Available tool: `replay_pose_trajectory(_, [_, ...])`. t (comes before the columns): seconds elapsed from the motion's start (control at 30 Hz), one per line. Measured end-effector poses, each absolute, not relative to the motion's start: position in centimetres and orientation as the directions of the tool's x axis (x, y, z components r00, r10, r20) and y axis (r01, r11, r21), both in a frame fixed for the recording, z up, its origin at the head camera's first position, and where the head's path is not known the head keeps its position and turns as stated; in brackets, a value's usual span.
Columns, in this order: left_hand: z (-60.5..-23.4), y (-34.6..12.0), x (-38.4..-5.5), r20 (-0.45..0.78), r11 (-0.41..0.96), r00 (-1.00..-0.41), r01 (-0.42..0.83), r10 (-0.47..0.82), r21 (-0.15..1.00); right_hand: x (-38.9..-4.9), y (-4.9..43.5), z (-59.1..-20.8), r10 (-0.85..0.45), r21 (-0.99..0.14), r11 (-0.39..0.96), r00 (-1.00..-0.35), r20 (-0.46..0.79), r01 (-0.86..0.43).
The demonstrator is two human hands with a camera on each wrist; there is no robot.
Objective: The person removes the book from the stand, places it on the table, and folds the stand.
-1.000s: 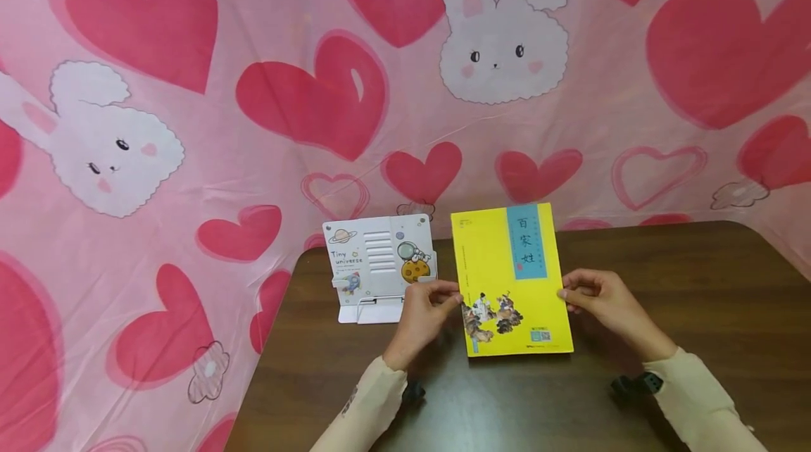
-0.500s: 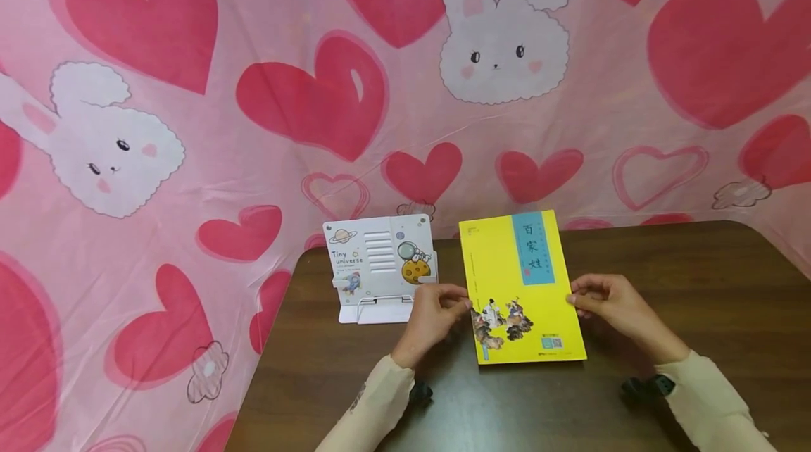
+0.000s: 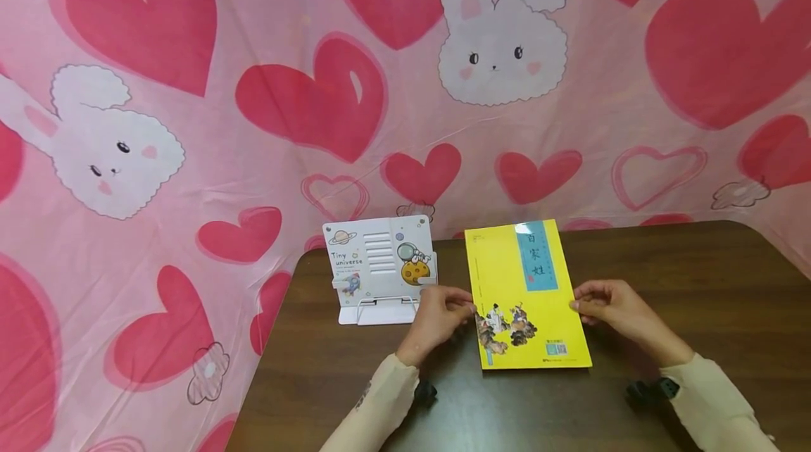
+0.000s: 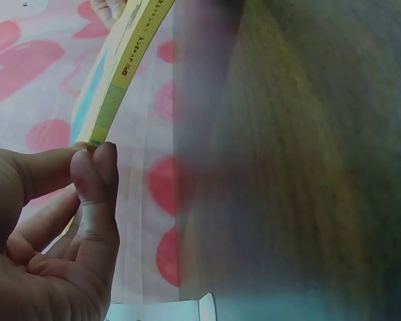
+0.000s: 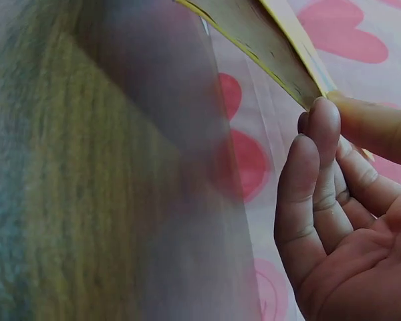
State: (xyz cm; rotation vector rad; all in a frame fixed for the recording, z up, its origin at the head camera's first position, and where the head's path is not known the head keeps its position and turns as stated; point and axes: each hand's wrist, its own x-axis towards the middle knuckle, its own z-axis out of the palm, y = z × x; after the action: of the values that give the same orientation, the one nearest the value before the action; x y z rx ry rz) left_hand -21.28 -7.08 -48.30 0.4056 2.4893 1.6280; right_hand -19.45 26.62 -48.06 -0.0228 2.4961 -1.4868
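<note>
A yellow book (image 3: 519, 311) with a blue title panel and small painted figures faces up in the head view, tilted slightly. My left hand (image 3: 437, 318) pinches its left edge between thumb and fingers. On the opposite edge, my right hand (image 3: 617, 308) pinches it the same way. The left wrist view shows the book's printed spine (image 4: 130, 67) right at the left hand's fingertips. In the right wrist view, the page edges (image 5: 260, 40) show between the covers, with the right thumb (image 5: 374, 124) on the front cover.
A white bookstand (image 3: 380, 255) with space drawings and "Tiny universe" on it stands upright, left of the book and just beyond my left hand. The dark wooden table (image 3: 716, 283) reaches back to a pink cloth (image 3: 272, 121) patterned with hearts and rabbits.
Both hands have moved the book a little to the right and toward me, away from the bookstand. The grip at both edges looks the same, and the bookstand has stayed in place.
</note>
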Motion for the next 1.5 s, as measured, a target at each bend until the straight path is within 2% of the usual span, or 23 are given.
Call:
replay_pose_trajectory(0.57, [-48.8,-6.3,-21.8,-0.061,0.424,-0.918,0.122,0.392,0.897,-19.1,27.9,-49.0,-0.188,-0.857,0.502,-0.953,-0.237,0.114])
replay_pose_trajectory(1.5, [-50.1,-4.2,-21.8,-0.095,0.448,-0.917,0.097,0.387,0.889,-19.6,29.6,-50.1,-0.187,-0.835,0.528,-0.937,-0.295,0.157])
